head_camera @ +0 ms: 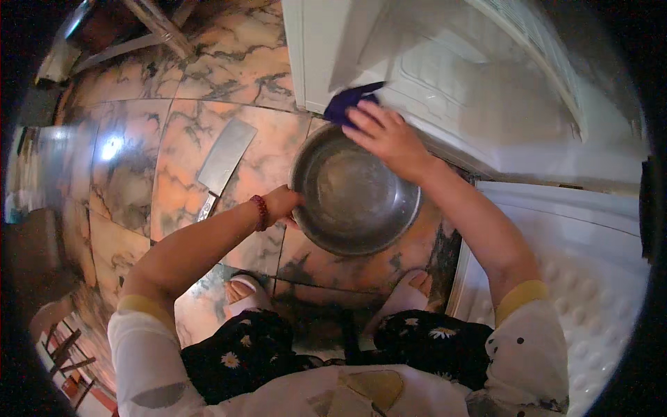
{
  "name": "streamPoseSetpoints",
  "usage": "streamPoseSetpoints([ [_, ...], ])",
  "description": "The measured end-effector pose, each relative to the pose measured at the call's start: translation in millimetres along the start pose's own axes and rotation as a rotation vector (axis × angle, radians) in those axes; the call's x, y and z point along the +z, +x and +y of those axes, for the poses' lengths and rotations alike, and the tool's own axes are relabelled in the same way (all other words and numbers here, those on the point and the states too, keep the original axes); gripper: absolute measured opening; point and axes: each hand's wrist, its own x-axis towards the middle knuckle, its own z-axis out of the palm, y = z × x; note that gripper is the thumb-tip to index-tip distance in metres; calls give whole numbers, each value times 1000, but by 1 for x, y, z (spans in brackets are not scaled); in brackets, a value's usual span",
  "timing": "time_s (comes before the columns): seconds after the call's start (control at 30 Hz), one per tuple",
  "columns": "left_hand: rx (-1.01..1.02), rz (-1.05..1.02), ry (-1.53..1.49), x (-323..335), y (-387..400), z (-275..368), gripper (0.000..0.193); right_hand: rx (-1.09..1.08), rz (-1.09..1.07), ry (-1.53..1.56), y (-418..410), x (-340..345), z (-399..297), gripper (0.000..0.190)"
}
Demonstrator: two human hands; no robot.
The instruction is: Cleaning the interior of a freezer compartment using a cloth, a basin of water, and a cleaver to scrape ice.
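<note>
A round grey metal basin [359, 182] stands before me on the floor, with some water or wet residue on its bottom. My left hand [284, 205] grips its left rim, thumb over the edge. My right hand [383, 133] holds a dark purple cloth [350, 106] above the far rim, at the front edge of an open white refrigerator or freezer compartment [432, 83]. The hand and cloth are slightly blurred. To the left of the basin, a cleaver [227, 154] lies flat on the tiles, its handle towards me.
The open white appliance door [552, 271] stands on my right, close to my right arm. Marble-patterned tiles [234, 112] cover the floor. Furniture legs [161, 31] show at the upper left. My slippered feet [245, 292] are just this side of the basin.
</note>
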Motion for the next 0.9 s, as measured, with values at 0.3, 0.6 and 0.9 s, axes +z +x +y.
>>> streamPoseSetpoints([
  [0.3,-289,916,-191,-34,-22,23,40,670,250,461,-35,-75,-33,40],
  [0.6,-125,904,-73,-93,69,79,32,1265,304,918,-61,-6,-31,48],
  [0.9,-236,806,391,-84,82,124,30,989,113,240,-23,9,-51,58],
])
